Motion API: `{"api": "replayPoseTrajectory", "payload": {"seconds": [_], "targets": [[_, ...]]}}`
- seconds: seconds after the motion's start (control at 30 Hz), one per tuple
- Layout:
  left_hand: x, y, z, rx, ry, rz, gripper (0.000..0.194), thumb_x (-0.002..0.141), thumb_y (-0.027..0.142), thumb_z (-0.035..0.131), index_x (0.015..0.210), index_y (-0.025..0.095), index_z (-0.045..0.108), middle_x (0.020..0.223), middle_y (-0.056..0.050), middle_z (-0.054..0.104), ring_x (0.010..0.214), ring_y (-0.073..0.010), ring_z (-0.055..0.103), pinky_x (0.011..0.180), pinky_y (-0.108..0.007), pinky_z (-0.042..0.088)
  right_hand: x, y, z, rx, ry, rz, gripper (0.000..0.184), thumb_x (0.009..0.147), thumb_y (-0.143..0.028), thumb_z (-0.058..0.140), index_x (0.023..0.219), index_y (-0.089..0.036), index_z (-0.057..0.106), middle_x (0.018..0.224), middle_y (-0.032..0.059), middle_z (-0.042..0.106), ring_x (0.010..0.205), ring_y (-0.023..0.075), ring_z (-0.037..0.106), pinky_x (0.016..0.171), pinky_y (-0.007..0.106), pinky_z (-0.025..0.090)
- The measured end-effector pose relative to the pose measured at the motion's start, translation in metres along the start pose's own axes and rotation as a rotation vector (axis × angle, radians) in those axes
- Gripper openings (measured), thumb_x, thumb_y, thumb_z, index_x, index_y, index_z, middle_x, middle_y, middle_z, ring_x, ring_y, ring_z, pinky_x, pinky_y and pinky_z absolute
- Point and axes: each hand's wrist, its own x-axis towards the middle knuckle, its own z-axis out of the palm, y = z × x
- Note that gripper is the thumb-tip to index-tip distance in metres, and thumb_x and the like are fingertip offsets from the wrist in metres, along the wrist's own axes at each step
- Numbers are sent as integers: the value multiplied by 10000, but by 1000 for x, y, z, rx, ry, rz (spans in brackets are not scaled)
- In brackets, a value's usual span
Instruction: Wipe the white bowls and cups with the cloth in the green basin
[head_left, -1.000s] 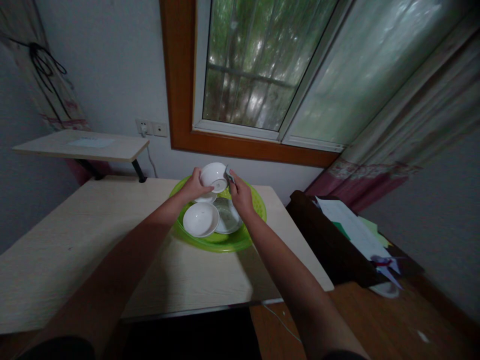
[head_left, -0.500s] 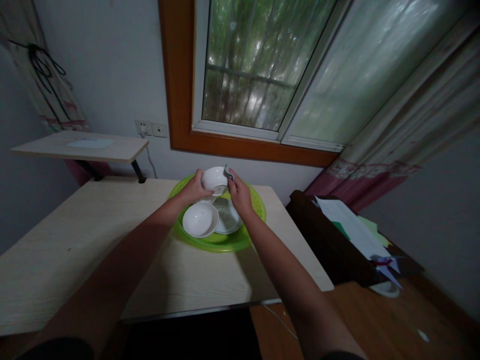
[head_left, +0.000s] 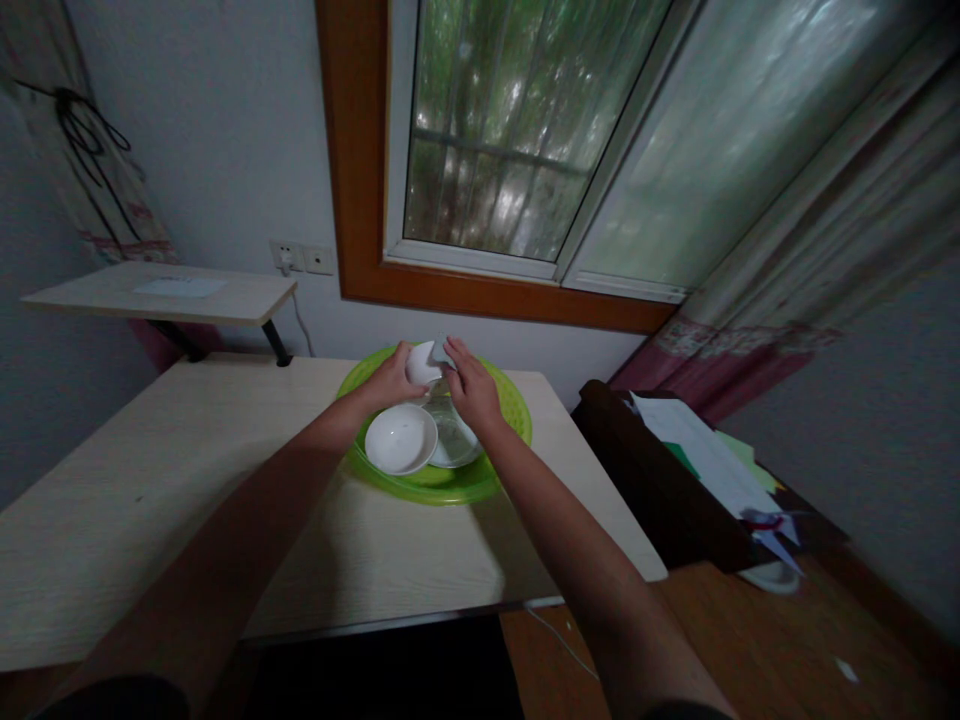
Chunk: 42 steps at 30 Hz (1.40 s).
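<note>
My left hand (head_left: 392,378) grips a white bowl (head_left: 422,365), which is tipped on its side above the green basin (head_left: 431,494). Against the bowl's right side is my right hand (head_left: 472,385), fingers extended and pressing a thin pale grey cloth (head_left: 442,350). The fingers partly cover this cloth. Lower in the basin, a second white bowl (head_left: 401,440) rests with its mouth upward. To its right lies a round plate or shallow dish (head_left: 454,440) with a pale rim, partly hidden by my right hand and that bowl.
The basin stands on a light wooden table (head_left: 247,400) below a window (head_left: 495,150). A small raised shelf (head_left: 247,298) with a paper on it stands at the back left. To the right, a dark brown piece of furniture (head_left: 645,490) carries papers.
The held bowl has turned from facing me to lying on its side. My right hand has shifted slightly left, its fingers now laid flatter over the cloth against the bowl.
</note>
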Motion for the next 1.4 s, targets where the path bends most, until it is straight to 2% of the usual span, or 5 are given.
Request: {"api": "replayPoseTrajectory", "payload": {"seconds": [0.27,0.5,0.67,0.97,1.4], "targets": [[2,0,2,-24,44,-24,557,624,267,797,1073,226,469,973,-13,617,845,-173,578,722,-287,468,1,-18,2,-71,-109,-181,504,1059,-347,528,1550,-235,529,1645,105,491,1604,246,333,1330,525,266],[10,-15,2,-92,104,-84,711,618,326,873,1187,228,457,1176,-78,649,1048,-242,656,866,-356,537,1,7,0,120,48,206,550,1049,-532,491,1484,-209,584,1555,134,588,1456,271,543,1262,507,382],[14,-18,-2,-250,154,-137,705,640,307,861,1195,215,436,1197,-93,643,1079,-235,662,892,-358,543,-4,16,6,285,-49,427,555,936,-610,649,1305,-196,673,1306,119,749,1202,297,698,1120,524,520],[7,-2,-3,-321,60,-176,627,680,288,825,1189,230,463,1184,-82,670,1108,-246,657,909,-367,547,0,12,5,419,39,467,743,793,-563,822,1372,-164,581,1377,146,696,1223,284,678,1115,475,524],[6,-4,-1,-175,22,-62,724,645,385,859,1263,239,511,1353,-122,655,1191,-267,661,959,-378,540,-3,30,4,171,41,344,810,780,-491,845,1465,-157,570,1499,204,605,1369,347,588,1208,525,415]]}}
